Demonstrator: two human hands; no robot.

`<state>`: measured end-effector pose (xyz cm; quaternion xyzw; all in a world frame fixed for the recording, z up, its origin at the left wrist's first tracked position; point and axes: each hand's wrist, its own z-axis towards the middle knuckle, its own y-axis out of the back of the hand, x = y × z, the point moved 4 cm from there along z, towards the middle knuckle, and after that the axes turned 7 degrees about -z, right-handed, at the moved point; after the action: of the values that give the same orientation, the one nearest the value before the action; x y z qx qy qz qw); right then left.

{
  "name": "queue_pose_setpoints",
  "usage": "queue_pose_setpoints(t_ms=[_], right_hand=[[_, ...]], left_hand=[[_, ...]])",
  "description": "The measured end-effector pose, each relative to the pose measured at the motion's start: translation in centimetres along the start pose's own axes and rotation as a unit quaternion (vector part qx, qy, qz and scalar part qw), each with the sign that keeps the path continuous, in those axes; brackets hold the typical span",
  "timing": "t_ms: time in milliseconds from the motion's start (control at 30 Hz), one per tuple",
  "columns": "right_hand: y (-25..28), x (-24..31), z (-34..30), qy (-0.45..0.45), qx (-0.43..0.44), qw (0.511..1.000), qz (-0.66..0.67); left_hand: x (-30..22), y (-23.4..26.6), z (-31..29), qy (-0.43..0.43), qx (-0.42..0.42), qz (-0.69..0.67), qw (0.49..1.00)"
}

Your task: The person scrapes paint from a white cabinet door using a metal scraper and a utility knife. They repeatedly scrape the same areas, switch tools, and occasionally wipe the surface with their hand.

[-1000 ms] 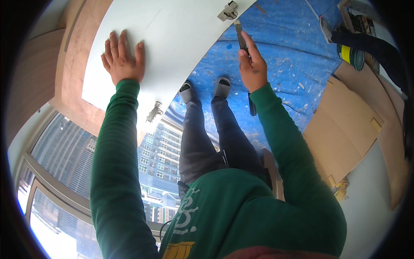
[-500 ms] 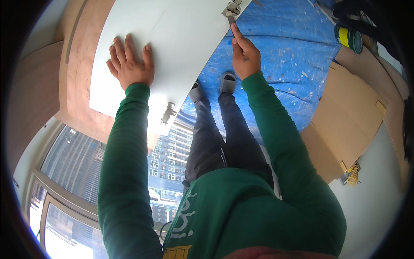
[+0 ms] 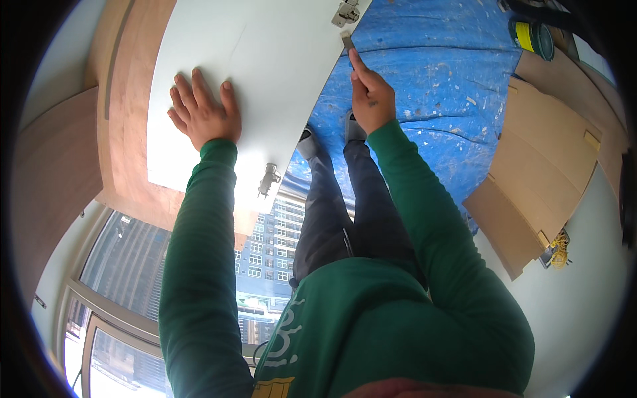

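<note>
From my remote post I saw the narrow flat tool [image 3: 348,42] in the upper middle of the frame, its pale tip at the edge of the white panel [image 3: 265,86], just below the upper hinge [image 3: 345,13]; I could not tell whether it touched. I had the right hand [image 3: 373,99] clamped around the tool. My left hand [image 3: 207,114] lay palm down on the panel, fingers spread apart. Nearer the frame's middle, the lower hinge [image 3: 269,180] sat by the panel's lower edge. Blue sheeting [image 3: 431,73] covered the floor at upper right, beside cardboard [image 3: 547,156].
</note>
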<state>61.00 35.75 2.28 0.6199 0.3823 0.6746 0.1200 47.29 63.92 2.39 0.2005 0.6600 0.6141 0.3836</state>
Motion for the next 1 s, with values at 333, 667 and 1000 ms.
queue_pose_setpoints(t_ms=[333, 667, 1000], right_hand=[[-0.3, 0.0, 0.1, 0.026, -0.038, 0.999, -0.013], [0.0, 0.6, 1.0, -0.029, -0.012, 1.0, -0.001], [-0.2, -0.1, 1.0, 0.0, -0.028, 1.0, -0.011]], left_hand=[[-0.1, 0.0, 0.1, -0.003, 0.002, 0.002, 1.0], [-0.2, 0.0, 0.1, 0.002, 0.012, 0.001, 1.0], [-0.1, 0.0, 0.1, -0.007, 0.004, 0.001, 1.0]])
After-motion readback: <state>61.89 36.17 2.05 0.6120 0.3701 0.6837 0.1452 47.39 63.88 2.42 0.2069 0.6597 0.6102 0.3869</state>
